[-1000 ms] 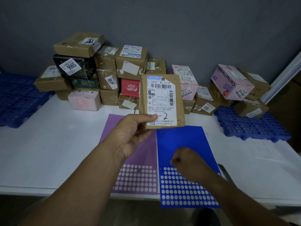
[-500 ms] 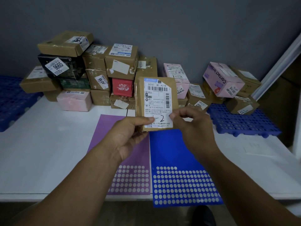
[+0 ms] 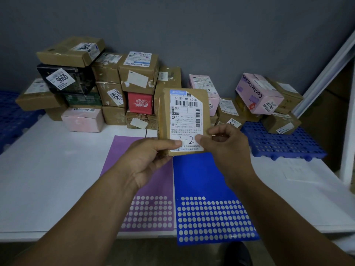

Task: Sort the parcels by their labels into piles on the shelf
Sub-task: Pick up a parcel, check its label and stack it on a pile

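I hold a flat brown parcel upright above the white shelf, its white label facing me with a handwritten number ending in "-2". My left hand grips its lower left corner, thumb on the label. My right hand pinches its lower right edge. Behind it a stack of brown, black, red and pink parcels leans against the grey wall. More parcels, among them a pink "Contact lenses" box, lie to the right.
A purple sticker sheet and a blue sticker sheet lie side by side under my hands. Blue perforated mats sit at the far left and right. A white upright post bounds the shelf's right side.
My right hand rose from the blue sheet and took the parcel's lower right edge. The parcel stayed upright in my left hand.
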